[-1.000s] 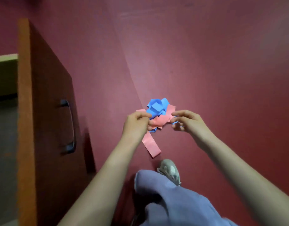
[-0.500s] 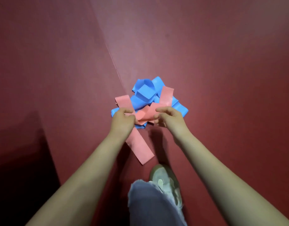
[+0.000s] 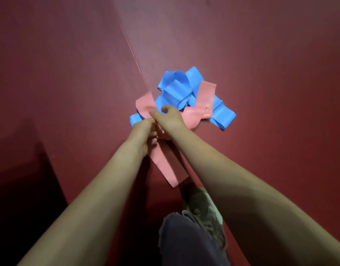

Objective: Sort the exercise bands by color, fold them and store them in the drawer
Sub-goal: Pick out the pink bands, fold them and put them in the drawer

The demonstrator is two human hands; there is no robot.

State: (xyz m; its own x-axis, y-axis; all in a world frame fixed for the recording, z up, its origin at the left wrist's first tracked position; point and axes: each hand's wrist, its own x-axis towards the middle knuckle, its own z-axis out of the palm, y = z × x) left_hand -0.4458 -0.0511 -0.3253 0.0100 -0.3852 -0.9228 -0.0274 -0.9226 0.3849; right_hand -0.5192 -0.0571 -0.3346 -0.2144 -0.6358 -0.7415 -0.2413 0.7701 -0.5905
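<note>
Head view, from 6 o'clock outward: the pink band [image 3: 165,162] ends in a loose tail just beside the shoe [image 3: 201,204], so a step could pin it and jerk it from the grip. Farther out, that band runs into the blue bands [image 3: 175,89] heaped on the red floor [image 3: 261,169] at 12 o'clock. I judge that pulling while it is tangled would drag blue loops along or scatter the pile, muddling the colour sort. Both forearms reach forward and converge. The left hand [image 3: 144,131] curls its fingers tight round the pink band's middle. The right hand [image 3: 171,119], touching it at 1 o'clock, pinches the band's upper part with bent fingers [image 3: 166,108].
</note>
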